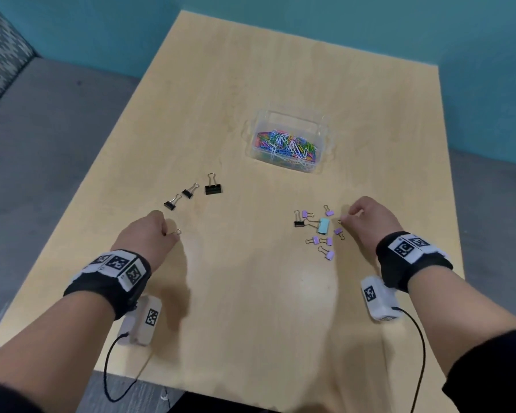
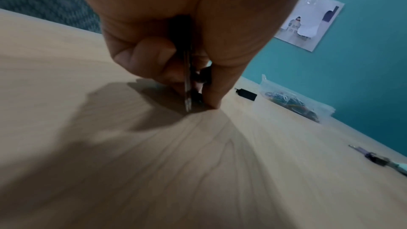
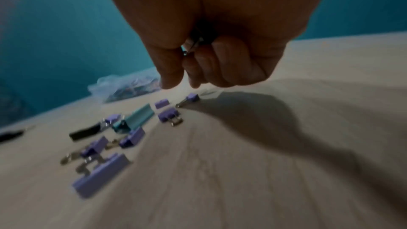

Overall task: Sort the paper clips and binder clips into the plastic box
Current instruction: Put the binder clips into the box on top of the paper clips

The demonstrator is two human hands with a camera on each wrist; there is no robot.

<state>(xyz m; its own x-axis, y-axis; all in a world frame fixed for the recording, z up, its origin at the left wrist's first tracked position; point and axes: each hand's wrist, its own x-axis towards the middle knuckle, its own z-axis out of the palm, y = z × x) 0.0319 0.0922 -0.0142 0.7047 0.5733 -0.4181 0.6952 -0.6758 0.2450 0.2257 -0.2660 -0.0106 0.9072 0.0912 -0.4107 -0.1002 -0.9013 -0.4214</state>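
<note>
Left hand (image 1: 145,234): curled fingers pinch a black binder clip (image 2: 199,84), its wire handle (image 1: 177,232) pointing right beyond the fingertips. Right hand (image 1: 367,217): curled fingers hold a small clip, colour indistinct. Plastic box (image 1: 320,144) lies beyond both hands' fingertips.

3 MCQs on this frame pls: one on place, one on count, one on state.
1. Where is the box from the clips?
A nearer the person
B farther away
C off the table

2. How many black clips lie loose near the left hand?
A one
B three
C six

3. What is the left hand doing?
A lying flat
B pinching a clip
C inside the box

B: the box sits beyond both clip groups.
B: three lie in a row past that hand.
B: a wire loop shows at its fingertips.
</note>
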